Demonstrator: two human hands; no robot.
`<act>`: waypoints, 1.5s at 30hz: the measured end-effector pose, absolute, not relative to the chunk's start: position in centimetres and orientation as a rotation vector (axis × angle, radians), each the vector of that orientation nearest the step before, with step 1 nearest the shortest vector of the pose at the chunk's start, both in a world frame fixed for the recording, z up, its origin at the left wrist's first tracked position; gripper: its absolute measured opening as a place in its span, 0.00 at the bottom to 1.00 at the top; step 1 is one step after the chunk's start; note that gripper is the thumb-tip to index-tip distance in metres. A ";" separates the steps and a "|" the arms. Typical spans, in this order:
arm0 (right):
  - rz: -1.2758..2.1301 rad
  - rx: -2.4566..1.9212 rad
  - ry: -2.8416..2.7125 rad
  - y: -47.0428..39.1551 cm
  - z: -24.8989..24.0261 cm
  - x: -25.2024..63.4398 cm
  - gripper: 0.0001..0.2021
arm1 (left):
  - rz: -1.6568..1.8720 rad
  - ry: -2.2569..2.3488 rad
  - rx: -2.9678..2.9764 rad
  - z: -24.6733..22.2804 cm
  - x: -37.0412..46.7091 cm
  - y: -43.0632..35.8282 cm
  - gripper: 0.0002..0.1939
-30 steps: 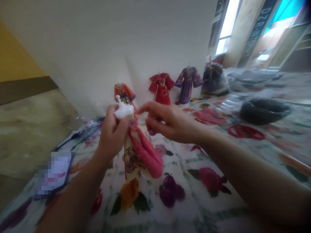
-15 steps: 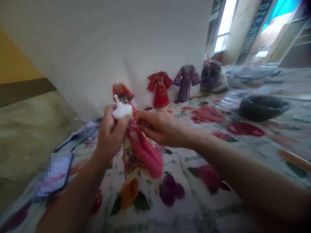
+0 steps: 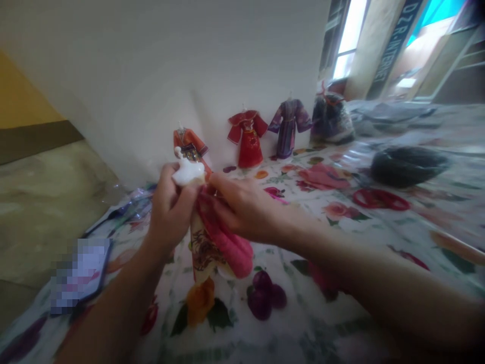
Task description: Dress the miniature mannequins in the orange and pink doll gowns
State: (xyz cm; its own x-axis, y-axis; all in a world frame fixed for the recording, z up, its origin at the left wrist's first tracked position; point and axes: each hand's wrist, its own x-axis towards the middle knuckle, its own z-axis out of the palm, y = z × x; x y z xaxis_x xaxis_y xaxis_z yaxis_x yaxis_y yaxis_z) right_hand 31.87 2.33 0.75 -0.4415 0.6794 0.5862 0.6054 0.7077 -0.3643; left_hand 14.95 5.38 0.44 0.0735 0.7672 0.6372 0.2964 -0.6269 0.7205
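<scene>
Pink fabric [image 3: 237, 253] draws close handwork

The left hand [image 3: 170, 202] grips a small dressed form [image 3: 202, 242] by its white torso [image 3: 188, 173], over floral cloth [image 3: 303, 308]; the right hand [image 3: 246, 205], fingers narrowed, meets its waist, the pinch hidden. Waist work appears in hand; the next move likely calls for steady support and fine fingertip control.

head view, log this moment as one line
left hand: holds white doll torso | right hand: at pink cloth | behind: red robe
</scene>
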 end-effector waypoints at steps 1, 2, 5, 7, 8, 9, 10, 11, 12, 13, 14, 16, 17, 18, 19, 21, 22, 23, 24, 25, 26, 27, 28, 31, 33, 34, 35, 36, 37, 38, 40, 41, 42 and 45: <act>0.128 -0.992 -2.169 2.1 0.8 31.7 0.05 | 1.567 1.055 1.954 0.4 14.9 5.4 0.13; 0.131 -1.007 -2.163 1.9 0.8 31.5 0.05 | 1.562 1.059 1.959 0.3 14.9 5.3 0.13; 0.152 -1.044 -2.153 1.3 1.0 31.0 0.06 | 1.552 1.058 2.016 0.2 15.0 5.0 0.13; 0.151 -1.064 -2.144 1.1 1.1 30.8 0.08 | 1.539 1.053 2.055 0.3 15.1 4.7 0.14; 0.145 -1.068 -2.135 1.1 1.1 30.8 0.08 | 1.532 1.056 2.066 0.4 15.1 4.7 0.14; 0.140 -1.063 -2.123 1.2 1.0 30.8 0.08 | 1.523 1.063 2.075 0.5 15.1 4.6 0.14; 0.139 -1.053 -2.108 1.3 1.0 30.8 0.07 | 1.515 1.073 2.081 0.6 15.1 4.6 0.13; 0.144 -1.037 -2.095 1.4 1.0 30.9 0.07 | 1.512 1.081 2.084 0.7 15.0 4.6 0.13; 0.157 -1.021 -2.085 1.4 1.1 31.1 0.06 | 1.517 1.084 2.084 0.8 15.0 4.7 0.13; 0.176 -1.006 -2.079 1.5 1.2 31.2 0.07 | 1.526 1.084 2.079 0.8 15.0 4.8 0.12; 0.202 -0.996 -2.080 1.4 1.4 31.4 0.07 | 1.532 1.078 2.070 0.9 15.0 4.9 0.12; 0.251 -1.000 -2.095 1.3 1.9 31.8 0.08 | 1.541 1.064 2.037 0.9 14.9 5.0 0.13; 0.265 -1.009 -2.101 1.1 2.2 32.0 0.09 | 1.540 1.059 2.019 0.9 14.9 5.1 0.13; 0.269 -1.019 -2.104 1.0 2.4 32.1 0.09 | 1.534 1.059 2.003 0.9 14.9 5.2 0.13; 0.262 -1.026 -2.101 1.0 2.5 32.2 0.09 | 1.526 1.062 1.989 0.9 14.8 5.2 0.13; 0.239 -1.034 -2.085 1.0 2.6 32.3 0.08 | 1.512 1.070 1.973 0.8 14.8 5.2 0.12; 0.233 -1.032 -2.076 1.0 2.6 32.3 0.08 | 1.506 1.071 1.967 0.8 14.8 5.2 0.12; 0.230 -1.026 -2.066 1.1 2.5 32.3 0.07 | 1.502 1.072 1.964 0.8 14.7 5.2 0.13; 0.232 -1.018 -2.058 1.2 2.3 32.2 0.07 | 1.501 1.075 1.961 0.8 14.7 5.2 0.13; 0.235 -1.011 -2.050 1.4 2.2 32.1 0.07 | 1.504 1.080 1.959 0.7 14.7 5.2 0.13; 0.236 -1.007 -2.041 1.5 2.0 32.0 0.07 | 1.503 1.084 1.957 0.7 14.8 5.2 0.14; 0.235 -1.007 -2.034 1.6 1.9 32.0 0.07 | 1.503 1.086 1.955 0.7 14.8 5.1 0.14; 0.231 -1.008 -2.028 1.7 1.8 31.9 0.07 | 1.502 1.085 1.954 0.7 14.9 5.0 0.14; 0.203 -0.993 -2.017 1.8 1.4 31.7 0.06 | 1.496 1.072 1.958 0.7 15.0 4.8 0.13; 0.173 -0.974 -2.017 1.9 1.2 31.6 0.06 | 1.507 1.071 1.959 0.7 15.1 4.6 0.13; 0.159 -0.971 -2.017 1.8 1.1 31.6 0.06 | 1.509 1.071 1.957 0.7 15.1 4.6 0.13; 0.149 -0.977 -2.019 1.8 1.0 31.5 0.07 | 1.507 1.073 1.954 0.8 15.1 4.6 0.13; 0.140 -0.989 -2.019 1.8 1.0 31.5 0.07 | 1.503 1.074 1.953 0.8 15.1 4.5 0.13; 0.133 -1.001 -2.016 1.7 1.0 31.4 0.07 | 1.494 1.080 1.959 0.8 15.1 4.5 0.13; 0.133 -1.012 -2.013 1.7 1.0 31.3 0.07 | 1.485 1.087 1.969 0.8 15.1 4.5 0.13; 0.156 -1.021 -2.010 1.5 1.1 31.2 0.07 | 1.487 1.100 1.992 0.9 15.2 4.4 0.12; 0.173 -1.020 -2.010 1.4 1.2 31.1 0.06 | 1.493 1.103 1.999 0.9 15.2 4.3 0.11; 0.190 -1.020 -2.013 1.3 1.3 31.0 0.06 | 1.499 1.101 1.999 0.9 15.2 4.3 0.11; 0.196 -1.053 -2.032 0.9 1.5 30.8 0.04 | 1.504 1.075 1.993 0.8 15.4 4.2 0.10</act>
State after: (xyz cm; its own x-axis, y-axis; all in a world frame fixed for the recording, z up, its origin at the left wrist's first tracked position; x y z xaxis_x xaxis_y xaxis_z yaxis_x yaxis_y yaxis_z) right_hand 30.80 0.92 1.45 -0.3139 0.7387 0.5964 0.6114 0.6379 -0.4683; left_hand 15.41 4.15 0.80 0.1160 0.7817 0.6128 0.3272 -0.6126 0.7195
